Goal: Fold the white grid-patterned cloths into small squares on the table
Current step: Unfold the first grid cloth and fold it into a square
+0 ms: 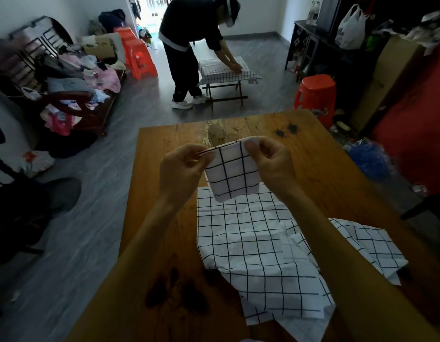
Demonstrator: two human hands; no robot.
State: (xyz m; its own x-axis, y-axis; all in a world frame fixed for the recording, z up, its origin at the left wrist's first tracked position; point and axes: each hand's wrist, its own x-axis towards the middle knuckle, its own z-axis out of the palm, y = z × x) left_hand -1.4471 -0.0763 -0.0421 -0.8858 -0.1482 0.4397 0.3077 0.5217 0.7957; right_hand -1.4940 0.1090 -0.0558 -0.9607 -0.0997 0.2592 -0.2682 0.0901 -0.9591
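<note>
At the centre of the frame, the left hand (183, 169) and right hand (273, 164) hold a small folded white grid-patterned cloth (232, 172) above the wooden counter (325, 169), fingers pinched shut on its top corners. More unfolded white grid-patterned cloths (258, 248) lie spread on the counter at lower centre.

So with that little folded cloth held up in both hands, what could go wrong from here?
The folded cloth is pinched only along its top edge by the left hand and right hand, so its hanging layers may fall open. Setting it down on the rumpled unfolded cloths could leave it crooked. Those cloths reach the wooden table near edge and may slide off.
</note>
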